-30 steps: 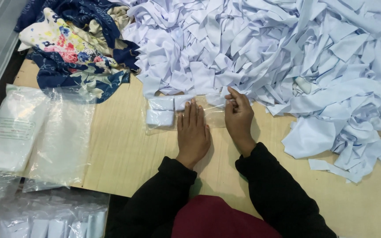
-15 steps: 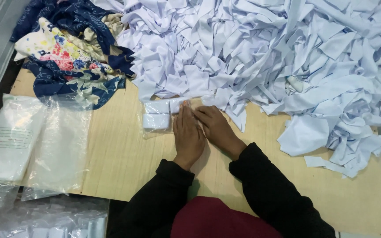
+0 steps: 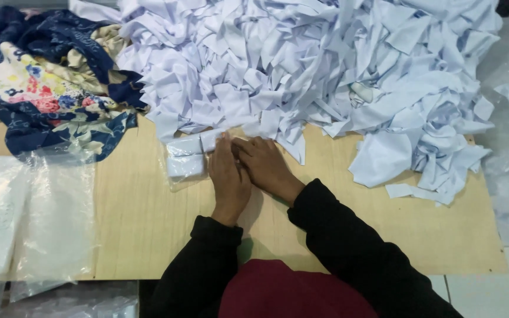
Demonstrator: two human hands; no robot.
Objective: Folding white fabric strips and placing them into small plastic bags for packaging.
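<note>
Wooden table [image 3: 148,229]: both hands [image 3: 245,171] flat, pressing bagged white cloth [image 3: 187,159] at fingertips.

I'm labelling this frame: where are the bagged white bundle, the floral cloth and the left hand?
bagged white bundle [image 3: 185,159], head view, its folded middle.
floral cloth [image 3: 48,100], head view, flowered centre.
left hand [image 3: 228,176], head view, its back.

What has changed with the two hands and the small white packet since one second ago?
The right hand moved left, from the pile's edge to beside the left hand. Both now press on the white packet. The packet, white cloth pile and floral cloth stayed in place.
</note>
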